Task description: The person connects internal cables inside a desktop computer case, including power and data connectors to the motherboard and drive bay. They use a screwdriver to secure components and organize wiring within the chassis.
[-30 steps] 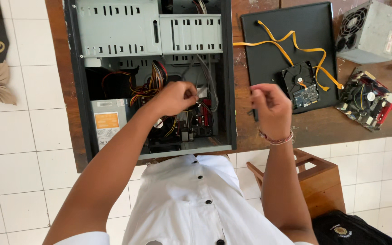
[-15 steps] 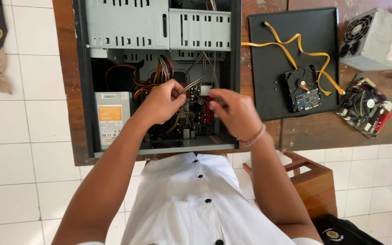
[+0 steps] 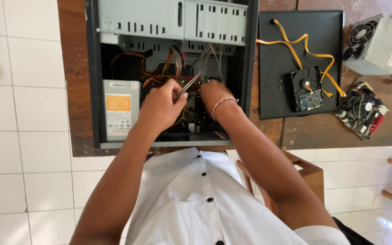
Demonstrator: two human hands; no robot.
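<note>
Fingers [image 3: 178,93] of the left hand [image 3: 162,106] pinched narrow on a flat grey ribbon cable [image 3: 195,77], lifting it aside over the tangle inside the open computer case [image 3: 94,81]. Fingers of the right hand [image 3: 214,93] curled down and mostly hidden, pressed onto the board among the wires; cannot tell whether closed on anything. Thin bracelet [image 3: 222,102] round the right wrist. Nearest of all, low in view, white buttoned shirt [image 3: 191,199], both forearms reaching up from it into the case. Wooden stool [image 3: 307,174] just beside the right elbow, on a white tiled floor [image 3: 19,149].

Inside the case, left of the left hand, grey power supply [image 3: 121,109] with an orange label. Bundle of coloured wires [image 3: 166,68] rising beyond the knuckles toward the grey drive cage [image 3: 173,20] along the far edge.

Right of the case on the wooden worktop [image 3: 307,134], black side panel [image 3: 300,41] lying flat, touching or nearly touching the case wall. Bare hard drive [image 3: 306,88] resting on the panel, orange data cables [image 3: 296,47] looping across it to the far corner. Further right, loose circuit board [image 3: 361,109] with red parts, well apart from both hands. Beyond it, second power supply [image 3: 376,45], grey with a round fan grille, near the far right edge.
</note>
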